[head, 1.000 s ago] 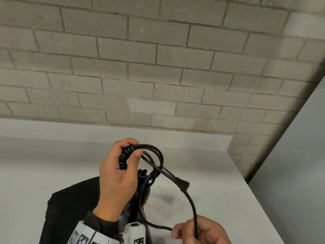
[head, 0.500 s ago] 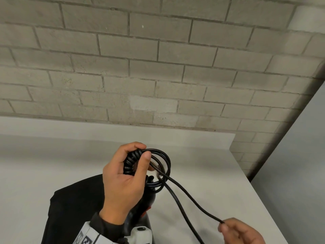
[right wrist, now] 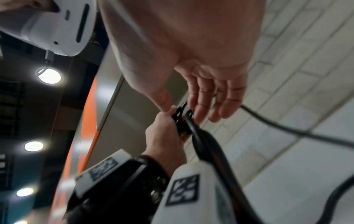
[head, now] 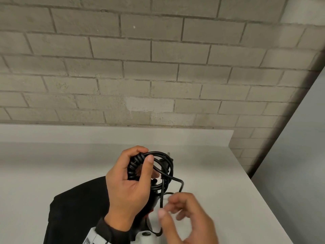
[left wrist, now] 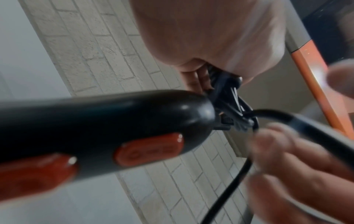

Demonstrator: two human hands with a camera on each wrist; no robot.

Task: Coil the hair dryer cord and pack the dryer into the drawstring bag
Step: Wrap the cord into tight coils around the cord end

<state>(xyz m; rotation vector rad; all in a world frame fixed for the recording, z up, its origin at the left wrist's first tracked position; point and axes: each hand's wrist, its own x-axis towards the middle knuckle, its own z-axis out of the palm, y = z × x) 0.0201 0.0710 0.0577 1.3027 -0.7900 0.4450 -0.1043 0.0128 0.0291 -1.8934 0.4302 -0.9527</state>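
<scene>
left hand clamps the coil, right hand loose at the tail

gripping the gathered loops, the left hand (head: 130, 187) has thumb and fingers curled round the coiled cord (head: 154, 169), the tight spiral section pressed into the palm and the wider loops standing out toward 3 o'clock. the hair dryer (left wrist: 91, 127) hangs below that hand, its black handle with red switches filling the left wrist view. the right hand (head: 186, 217), at 5 o'clock from the coil, is blurred; its fingers look straight and relaxed around the loose cord tail rather than pinching it, so i read it as open.

what could go wrong: the free tail bends out at 3 o'clock and drops past the right hand, so it seems ready to spring back. if the left thumb eases, the outer loops would likely fan open and the wrap undo itself. the dryer's weight seems to pull on the cord, which could drag loops out of the palm. the plug is hard to pick out among the loops; a stray end could snag the bag mouth later.

room and edges: the black drawstring bag (head: 77, 208) lies flat on the white table (head: 52, 164) at 7 o'clock, partly under the left wrist, its opening not visible. the table's right edge runs from 2 to 5 o'clock, near the right hand. the brick wall (head: 158, 67) closes 12 o'clock. more table lies toward 9 o'clock.
</scene>
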